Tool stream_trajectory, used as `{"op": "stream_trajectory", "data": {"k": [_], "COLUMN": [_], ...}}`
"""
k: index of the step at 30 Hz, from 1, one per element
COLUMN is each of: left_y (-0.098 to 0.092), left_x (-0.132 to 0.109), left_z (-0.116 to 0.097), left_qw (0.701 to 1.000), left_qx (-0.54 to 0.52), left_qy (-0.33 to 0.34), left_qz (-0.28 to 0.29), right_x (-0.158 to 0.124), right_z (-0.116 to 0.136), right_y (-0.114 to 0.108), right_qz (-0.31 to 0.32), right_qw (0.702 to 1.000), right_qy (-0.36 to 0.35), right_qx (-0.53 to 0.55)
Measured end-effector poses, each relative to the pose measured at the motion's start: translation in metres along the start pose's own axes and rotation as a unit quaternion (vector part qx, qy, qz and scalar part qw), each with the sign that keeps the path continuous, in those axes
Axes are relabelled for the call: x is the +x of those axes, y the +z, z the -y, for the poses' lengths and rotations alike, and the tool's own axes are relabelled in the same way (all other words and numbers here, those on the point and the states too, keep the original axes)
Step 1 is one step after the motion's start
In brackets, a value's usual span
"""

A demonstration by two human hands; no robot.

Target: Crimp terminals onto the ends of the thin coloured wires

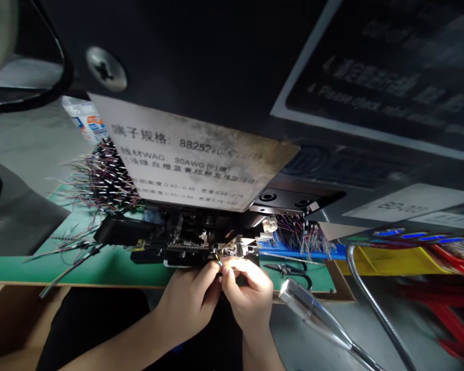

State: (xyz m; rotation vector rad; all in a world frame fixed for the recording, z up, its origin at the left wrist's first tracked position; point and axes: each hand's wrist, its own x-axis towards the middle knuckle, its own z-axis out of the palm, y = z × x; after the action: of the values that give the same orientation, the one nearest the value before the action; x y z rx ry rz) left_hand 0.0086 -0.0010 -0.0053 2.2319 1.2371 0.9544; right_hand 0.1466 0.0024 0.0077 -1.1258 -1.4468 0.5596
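Both of my hands are close together at the front of a black crimping press (201, 242) on a green bench mat (112, 265). My left hand (191, 299) is closed in a pinch, and its fingertips hold a thin wire (219, 264) up to the tooling. My right hand (249, 293) pinches the same wire from the other side, its fingers curled under the lamp's glare. A worn paper spec label (189, 154) hangs on the machine's dark housing above them.
Bundles of thin coloured wires (100, 180) lie at the left on the mat, and more (301, 237) stand at the right. A gooseneck lamp (313, 309) reaches in from the lower right. Small scissors (290, 269) lie near a blue bin (294, 252); yellow (386, 260) and red bins sit further right.
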Motion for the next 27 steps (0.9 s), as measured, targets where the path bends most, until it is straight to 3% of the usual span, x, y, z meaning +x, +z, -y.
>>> {"op": "stream_trajectory", "data": {"k": [12,19,27], "left_y": [-0.0042,-0.0016,-0.0019], "left_x": [0.0033,0.0009,0.0010], "left_z": [-0.0019,0.0005,-0.0003], "left_qw": [0.999,0.999,1.000], "left_qx": [-0.038,-0.034,-0.020], "left_qy": [-0.006,0.001,-0.010], "left_qz": [0.004,0.001,0.011], "right_x": [-0.0015,-0.0045,-0.0022], "right_z": [-0.0035,-0.0020,0.0032], "right_y": [-0.0002,-0.0013,-0.0016], "right_qz": [-0.006,-0.005,0.010], "right_qw": [1.000,0.998,0.997], "right_qy": [0.008,0.061,0.076], "right_qx": [-0.018,-0.008,0.014]}}
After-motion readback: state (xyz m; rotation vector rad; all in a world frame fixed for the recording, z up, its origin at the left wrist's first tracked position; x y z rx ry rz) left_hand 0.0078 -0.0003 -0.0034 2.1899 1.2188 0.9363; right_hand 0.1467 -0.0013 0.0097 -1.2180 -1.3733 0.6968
